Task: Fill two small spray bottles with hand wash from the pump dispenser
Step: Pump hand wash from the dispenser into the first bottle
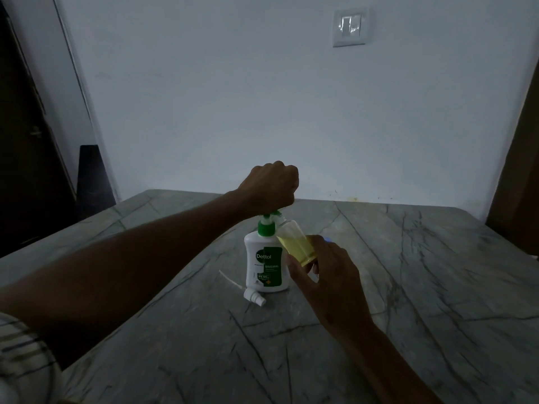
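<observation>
Head view: right hand grips tilted clear spray bottle, half yellow; left hand fisted on pump dispenser.

Loose spray cap beside dispenser

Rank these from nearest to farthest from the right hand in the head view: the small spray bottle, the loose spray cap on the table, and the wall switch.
1. Small spray bottle: held in the right hand, tilted at the pump spout.
2. Loose spray cap: lying on the table, left of the hand.
3. Wall switch: high on the far wall.
</observation>
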### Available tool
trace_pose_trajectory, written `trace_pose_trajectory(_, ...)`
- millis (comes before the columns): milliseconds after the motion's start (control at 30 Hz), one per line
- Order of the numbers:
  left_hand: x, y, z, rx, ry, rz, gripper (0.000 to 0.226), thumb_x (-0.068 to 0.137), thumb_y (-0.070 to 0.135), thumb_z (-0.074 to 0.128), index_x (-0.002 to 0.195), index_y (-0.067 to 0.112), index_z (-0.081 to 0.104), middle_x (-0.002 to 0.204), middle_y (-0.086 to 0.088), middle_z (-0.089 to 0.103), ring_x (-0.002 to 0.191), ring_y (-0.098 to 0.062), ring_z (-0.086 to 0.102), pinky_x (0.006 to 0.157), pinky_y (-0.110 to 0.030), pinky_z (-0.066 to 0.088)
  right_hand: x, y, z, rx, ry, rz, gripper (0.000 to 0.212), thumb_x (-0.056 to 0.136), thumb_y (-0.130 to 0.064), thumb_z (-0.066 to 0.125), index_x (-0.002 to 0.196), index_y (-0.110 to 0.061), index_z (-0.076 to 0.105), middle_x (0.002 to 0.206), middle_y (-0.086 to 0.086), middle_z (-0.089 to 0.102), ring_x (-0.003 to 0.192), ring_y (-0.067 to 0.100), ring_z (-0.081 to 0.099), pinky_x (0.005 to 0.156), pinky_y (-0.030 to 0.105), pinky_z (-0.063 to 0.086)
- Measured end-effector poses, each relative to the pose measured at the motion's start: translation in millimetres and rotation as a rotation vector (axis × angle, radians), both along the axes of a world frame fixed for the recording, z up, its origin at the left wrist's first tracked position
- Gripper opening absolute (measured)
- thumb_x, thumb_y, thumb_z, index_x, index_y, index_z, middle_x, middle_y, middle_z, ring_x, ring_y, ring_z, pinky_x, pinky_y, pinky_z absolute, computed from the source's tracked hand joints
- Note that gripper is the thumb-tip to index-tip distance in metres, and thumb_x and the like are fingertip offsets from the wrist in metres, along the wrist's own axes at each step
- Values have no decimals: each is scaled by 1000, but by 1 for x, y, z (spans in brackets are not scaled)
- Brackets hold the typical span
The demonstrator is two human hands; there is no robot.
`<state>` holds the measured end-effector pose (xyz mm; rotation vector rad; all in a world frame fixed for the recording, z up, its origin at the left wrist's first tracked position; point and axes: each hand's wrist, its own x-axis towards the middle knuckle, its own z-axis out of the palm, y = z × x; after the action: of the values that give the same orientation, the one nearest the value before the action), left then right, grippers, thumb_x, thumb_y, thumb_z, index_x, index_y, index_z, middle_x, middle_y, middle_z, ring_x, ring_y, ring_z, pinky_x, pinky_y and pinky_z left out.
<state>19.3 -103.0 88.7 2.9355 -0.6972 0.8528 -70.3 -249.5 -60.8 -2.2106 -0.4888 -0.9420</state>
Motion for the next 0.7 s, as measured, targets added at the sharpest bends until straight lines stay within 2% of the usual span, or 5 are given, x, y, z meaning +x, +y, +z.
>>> trace_pose_trajectory(100,2,-1,0,-14,5,-4,38,75,-4,47,55,22,28,56,3,30,52,-20,29,53,-29,25,2,0,0,1,-10,-9,57,91,-76,30,116,-29,51,86,-12,49,75,3,48,61,14,34)
trace_pose_trajectory(233,2,1,-9,-32,27,9,34,73,-5,45,54,19,29,56,2,30,53,-21,28,53,-31,26,5,1,-5,12,10,5,60,89,-79,27,117,-31,49,87,-12,49,76,3,50,62,18,41)
trace_pose_trajectory(367,0,0,-5,11,16,21,34,78,-3,48,56,18,31,57,1,34,52,-21,34,52,-30,28,3,1,-5,15,-10,12,55,91,-76,31,117,-32,48,88,-12,50,76,2,50,62,17,43)
trace_pose_trajectory(500,2,0,1,1,-2,8,36,77,-3,48,56,20,29,57,3,31,50,-18,28,54,-30,28,3,-1,-2,18,-14,12,59,90,-78,30,117,-29,51,88,-11,52,76,3,50,63,18,44)
trace_pose_trajectory(700,3,2,-10,-36,23,26,35,78,-3,47,55,19,32,57,2,33,51,-17,28,54,-32,29,4,0,-4,7,-5,6,54,89,-79,29,116,-35,44,88,-13,48,77,2,49,62,16,41)
